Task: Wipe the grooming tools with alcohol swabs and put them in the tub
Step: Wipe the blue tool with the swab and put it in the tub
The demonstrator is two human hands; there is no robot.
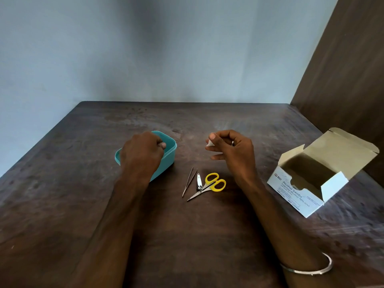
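A teal plastic tub (172, 146) stands on the dark wooden table (207, 235), left of centre. My left hand (141, 152) hovers over it with the fingers curled down into the opening; whatever may be in the fingers is hidden. My right hand (234, 150) is raised to the right of the tub and pinches a small white alcohol swab (209, 143) between thumb and fingers. In front of both hands lie thin metal tweezers (188, 182), a small nail clipper (199, 181) and yellow-handled scissors (213, 183), close together.
An open white box of alcohol swabs (301, 196) sits at the right, flaps up, near a brown wooden panel (342, 80). A pale wall (145, 59) runs behind the table. A metal bangle (311, 269) is on my right wrist.
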